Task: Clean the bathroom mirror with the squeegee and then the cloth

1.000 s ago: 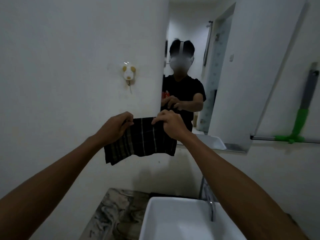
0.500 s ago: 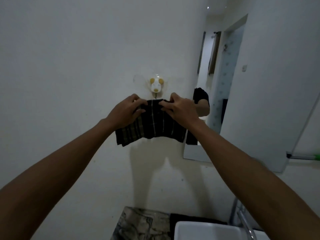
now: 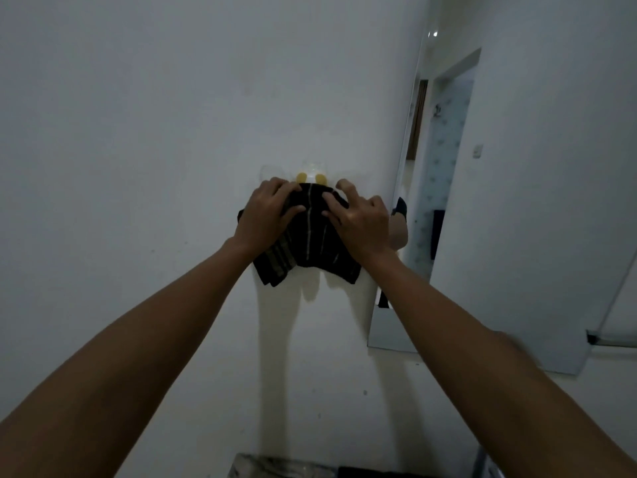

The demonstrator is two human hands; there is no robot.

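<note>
The mirror (image 3: 482, 236) is seen at the right of the frame. At centre, the dark striped cloth (image 3: 310, 243) is pressed to the wall (image 3: 138, 132) just below a small hook (image 3: 312, 175). It is grasped by the left hand (image 3: 267, 215) and the right hand (image 3: 358, 222).

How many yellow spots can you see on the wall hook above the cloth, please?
2: one above the left hand, one beside it towards the right hand. The cloth may hide others.

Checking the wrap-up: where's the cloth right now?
The cloth is against the wall at centre frame, just under the hook, left of the mirror. The left hand and right hand both press on it.
</note>
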